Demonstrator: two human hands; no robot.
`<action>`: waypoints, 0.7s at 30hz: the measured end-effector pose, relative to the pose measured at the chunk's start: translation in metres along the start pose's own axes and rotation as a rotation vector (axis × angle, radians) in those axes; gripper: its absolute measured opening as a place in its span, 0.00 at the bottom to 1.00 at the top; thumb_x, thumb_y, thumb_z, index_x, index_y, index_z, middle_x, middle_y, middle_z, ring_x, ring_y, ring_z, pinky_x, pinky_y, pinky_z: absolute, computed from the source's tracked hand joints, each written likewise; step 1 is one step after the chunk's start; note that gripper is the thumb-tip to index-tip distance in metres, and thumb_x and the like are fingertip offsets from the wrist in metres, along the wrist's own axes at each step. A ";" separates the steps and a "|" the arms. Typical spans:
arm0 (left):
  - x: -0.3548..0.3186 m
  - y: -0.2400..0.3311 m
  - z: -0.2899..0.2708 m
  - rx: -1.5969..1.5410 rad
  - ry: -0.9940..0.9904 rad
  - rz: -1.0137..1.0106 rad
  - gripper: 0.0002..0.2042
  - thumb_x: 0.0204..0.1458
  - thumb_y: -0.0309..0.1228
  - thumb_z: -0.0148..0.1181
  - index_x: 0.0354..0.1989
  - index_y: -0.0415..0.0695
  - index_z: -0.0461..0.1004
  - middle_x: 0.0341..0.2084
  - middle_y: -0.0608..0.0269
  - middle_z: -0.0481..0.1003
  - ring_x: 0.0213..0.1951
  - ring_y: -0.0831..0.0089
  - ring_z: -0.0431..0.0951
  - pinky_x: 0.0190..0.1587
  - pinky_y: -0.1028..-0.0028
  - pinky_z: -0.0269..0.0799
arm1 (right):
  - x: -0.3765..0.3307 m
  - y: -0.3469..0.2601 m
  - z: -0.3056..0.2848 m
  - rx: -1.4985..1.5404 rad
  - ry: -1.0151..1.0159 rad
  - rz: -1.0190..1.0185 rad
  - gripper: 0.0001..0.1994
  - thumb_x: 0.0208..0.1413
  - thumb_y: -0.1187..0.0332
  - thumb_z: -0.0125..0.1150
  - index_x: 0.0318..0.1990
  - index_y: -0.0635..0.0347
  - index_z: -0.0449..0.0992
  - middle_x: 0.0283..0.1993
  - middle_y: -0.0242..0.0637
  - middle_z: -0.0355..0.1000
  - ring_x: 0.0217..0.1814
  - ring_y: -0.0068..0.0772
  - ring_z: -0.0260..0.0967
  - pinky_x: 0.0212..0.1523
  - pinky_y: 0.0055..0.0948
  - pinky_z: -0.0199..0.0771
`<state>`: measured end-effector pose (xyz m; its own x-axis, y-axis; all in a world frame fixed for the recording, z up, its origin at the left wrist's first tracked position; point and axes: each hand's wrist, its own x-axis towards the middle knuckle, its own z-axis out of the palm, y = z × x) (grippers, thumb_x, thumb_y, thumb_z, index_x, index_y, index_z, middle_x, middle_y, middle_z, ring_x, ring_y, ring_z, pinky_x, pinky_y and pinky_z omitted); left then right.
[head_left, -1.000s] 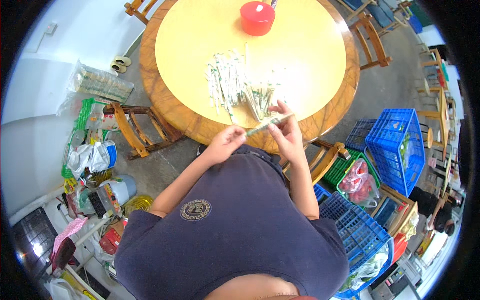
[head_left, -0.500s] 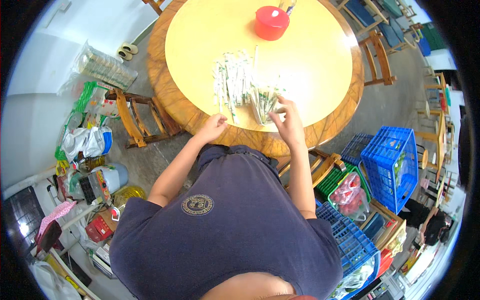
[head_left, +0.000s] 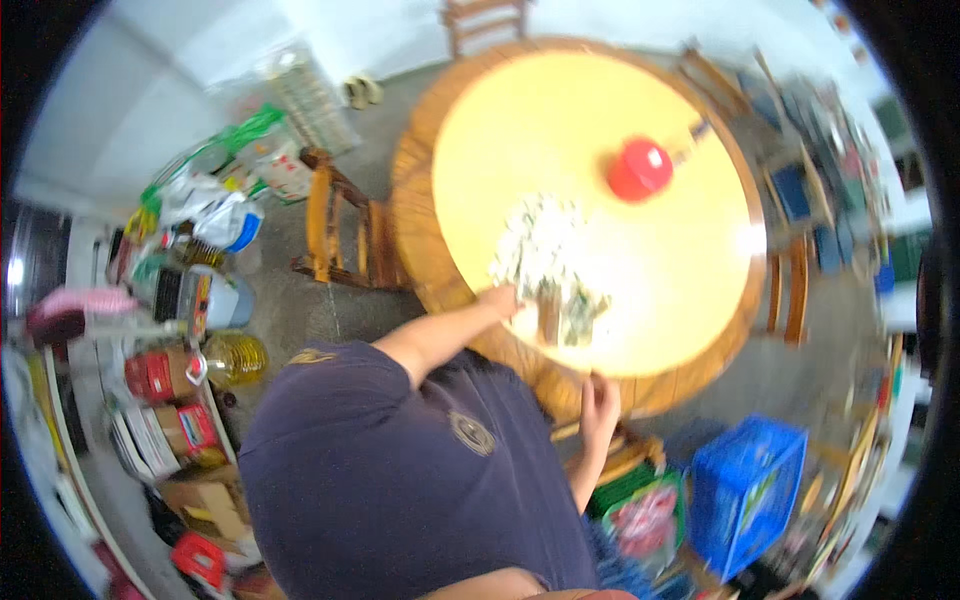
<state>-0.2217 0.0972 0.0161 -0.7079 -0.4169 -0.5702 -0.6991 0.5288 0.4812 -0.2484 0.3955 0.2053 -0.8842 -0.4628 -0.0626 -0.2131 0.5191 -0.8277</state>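
A round yellow table [head_left: 600,90] with a wooden rim fills the upper middle of the blurred view. On its near part lies a loose pile of pale green and white slips [head_left: 545,250]. My left hand [head_left: 497,298] reaches over the rim and touches the near edge of that pile; the blur hides whether it grips any slips. My right hand [head_left: 600,400] is lower, at the table's wooden edge, with nothing visible in it. A red bowl [head_left: 640,168] stands farther back on the table.
A wooden chair [head_left: 340,230] stands left of the table and another [head_left: 790,290] at its right. A blue crate [head_left: 750,490] and a green basket [head_left: 640,510] sit on the floor at lower right. Bags, cans and a yellow bottle [head_left: 235,358] crowd the left.
The view has swung and blurred. The bundle held between both hands is no longer held up. My left hand moved onto the pile and my right hand dropped to the table's edge.
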 end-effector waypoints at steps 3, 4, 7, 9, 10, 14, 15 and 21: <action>0.002 0.009 0.013 0.040 0.111 -0.011 0.15 0.47 0.33 0.59 0.42 0.41 0.80 0.41 0.48 0.81 0.44 0.53 0.82 0.43 0.54 0.78 | -0.029 0.035 0.002 0.098 0.069 -0.009 0.10 0.62 0.72 0.61 0.49 0.66 0.76 0.40 0.39 0.74 0.39 0.30 0.71 0.40 0.27 0.72; -0.002 0.001 0.007 0.026 0.123 -0.023 0.15 0.47 0.32 0.59 0.42 0.41 0.80 0.41 0.48 0.81 0.43 0.53 0.82 0.43 0.54 0.77 | -0.031 0.041 0.004 0.107 0.022 0.018 0.11 0.63 0.71 0.60 0.49 0.66 0.76 0.40 0.39 0.74 0.39 0.28 0.71 0.39 0.27 0.72; -0.010 -0.030 -0.009 -0.046 0.194 -0.050 0.15 0.47 0.32 0.57 0.42 0.39 0.78 0.38 0.47 0.81 0.41 0.52 0.83 0.41 0.54 0.77 | -0.028 0.014 0.011 0.145 -0.043 0.064 0.12 0.64 0.69 0.59 0.50 0.66 0.76 0.41 0.38 0.75 0.39 0.27 0.71 0.38 0.26 0.72; -0.023 -0.042 -0.020 -0.097 0.125 0.040 0.15 0.48 0.31 0.57 0.43 0.40 0.77 0.36 0.47 0.81 0.39 0.53 0.83 0.40 0.55 0.77 | -0.027 0.014 0.011 0.119 -0.062 0.054 0.13 0.64 0.68 0.59 0.51 0.66 0.76 0.43 0.39 0.76 0.40 0.28 0.72 0.39 0.26 0.72; -0.040 -0.025 -0.035 -0.191 -0.030 -0.016 0.13 0.51 0.34 0.57 0.42 0.41 0.77 0.34 0.47 0.80 0.38 0.56 0.83 0.39 0.58 0.77 | -0.027 0.020 0.010 0.113 -0.050 0.068 0.13 0.64 0.68 0.59 0.51 0.66 0.76 0.43 0.39 0.76 0.40 0.28 0.72 0.39 0.26 0.72; -0.082 -0.039 -0.046 -0.373 0.014 0.043 0.13 0.54 0.38 0.59 0.41 0.41 0.76 0.32 0.50 0.80 0.36 0.59 0.82 0.38 0.62 0.77 | -0.010 0.009 0.010 0.145 -0.111 0.065 0.13 0.64 0.69 0.58 0.51 0.67 0.76 0.44 0.40 0.76 0.40 0.29 0.72 0.40 0.27 0.73; -0.091 -0.041 -0.044 -0.394 0.038 0.145 0.14 0.55 0.39 0.60 0.41 0.41 0.76 0.31 0.51 0.80 0.34 0.59 0.82 0.36 0.62 0.76 | -0.003 0.007 0.010 0.160 -0.128 0.053 0.13 0.64 0.69 0.57 0.51 0.67 0.76 0.43 0.41 0.76 0.40 0.29 0.72 0.40 0.27 0.73; -0.157 0.007 -0.073 -0.353 0.033 0.623 0.14 0.60 0.39 0.59 0.45 0.40 0.74 0.33 0.53 0.78 0.35 0.63 0.80 0.38 0.65 0.74 | 0.030 -0.044 0.033 0.355 -0.206 0.026 0.22 0.67 0.70 0.53 0.67 0.63 0.62 0.53 0.41 0.70 0.43 0.27 0.71 0.42 0.26 0.71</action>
<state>-0.1230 0.1123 0.1581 -0.9848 -0.1404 -0.1018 -0.1512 0.4076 0.9005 -0.2520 0.3349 0.2210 -0.7779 -0.6058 -0.1668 -0.0029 0.2689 -0.9632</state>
